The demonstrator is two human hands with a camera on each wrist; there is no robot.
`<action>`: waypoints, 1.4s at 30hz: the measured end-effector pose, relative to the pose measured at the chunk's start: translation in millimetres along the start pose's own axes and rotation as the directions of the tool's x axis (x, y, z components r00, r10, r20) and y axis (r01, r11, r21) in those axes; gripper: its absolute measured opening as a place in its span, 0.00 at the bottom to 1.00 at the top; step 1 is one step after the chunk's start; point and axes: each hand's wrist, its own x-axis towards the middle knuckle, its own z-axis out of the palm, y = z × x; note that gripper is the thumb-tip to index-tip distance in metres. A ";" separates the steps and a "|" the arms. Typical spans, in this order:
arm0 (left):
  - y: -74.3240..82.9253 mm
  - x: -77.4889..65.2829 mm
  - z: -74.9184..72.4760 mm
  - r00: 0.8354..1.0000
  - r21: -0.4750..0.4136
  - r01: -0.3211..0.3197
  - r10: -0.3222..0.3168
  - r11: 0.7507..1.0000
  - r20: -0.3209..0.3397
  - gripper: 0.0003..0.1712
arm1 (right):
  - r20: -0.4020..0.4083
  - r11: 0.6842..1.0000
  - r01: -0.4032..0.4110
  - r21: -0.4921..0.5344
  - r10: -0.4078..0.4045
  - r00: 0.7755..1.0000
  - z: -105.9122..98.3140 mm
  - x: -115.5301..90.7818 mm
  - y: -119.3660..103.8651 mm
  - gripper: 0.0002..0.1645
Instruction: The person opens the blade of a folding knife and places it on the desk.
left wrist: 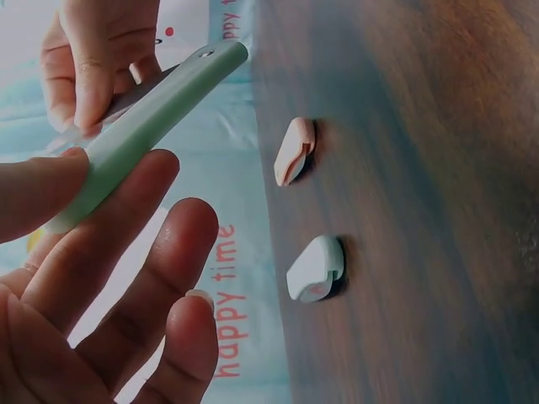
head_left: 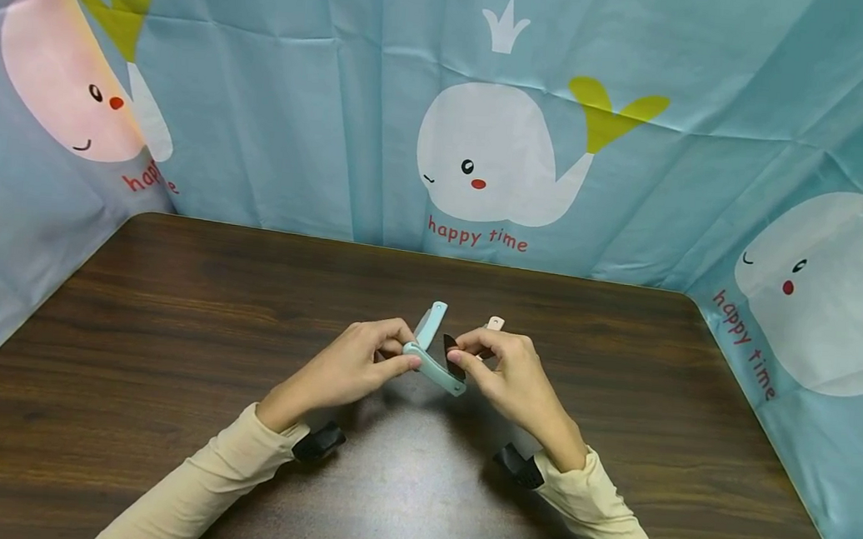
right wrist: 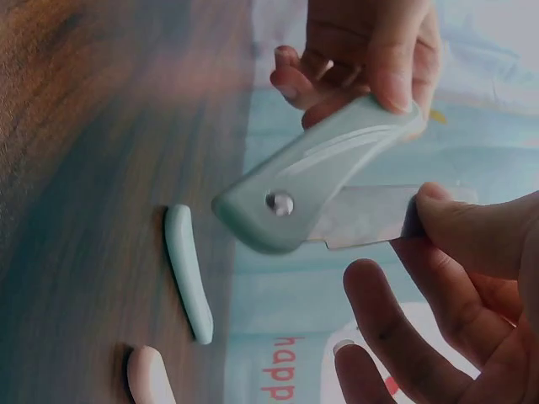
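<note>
A green-handled folding razor (head_left: 435,372) is held up over the table between both hands. My left hand (head_left: 353,364) pinches one end of its handle (left wrist: 156,126) between thumb and forefinger, the other fingers loosely bent. At the opposite side my right hand (head_left: 517,384) pinches the metal blade (right wrist: 362,217) between thumb and forefinger. The blade stands partly out of the handle, swung at an angle about the rivet (right wrist: 280,203). Just beyond the hands, a light blue folding razor (head_left: 431,325) and a pink one (head_left: 496,323) lie on the table; the right hand partly covers the pink one.
The dark wood-grain table (head_left: 172,326) has rounded far corners. Behind it and along both sides hangs a light blue curtain (head_left: 276,125) printed with whales. Black wrist cameras (head_left: 319,442) sit at the cuffs of both cream sleeves.
</note>
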 end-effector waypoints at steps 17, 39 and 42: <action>4.3 -1.7 -12.7 0.996 0.011 0.076 -0.076 0.997 -0.056 0.04 | -0.003 0.989 -0.091 0.120 0.092 0.996 -9.2 2.7 4.5 0.04; 0.2 -1.7 -8.8 1.000 0.055 -0.003 0.002 0.999 0.020 0.06 | 0.002 0.999 0.005 0.045 -0.005 1.000 -7.1 -0.6 2.6 0.04; -0.1 -2.3 -8.8 1.000 0.047 -0.003 0.002 0.999 0.015 0.06 | -0.008 0.999 0.008 0.053 -0.007 1.000 -6.8 -0.2 2.6 0.05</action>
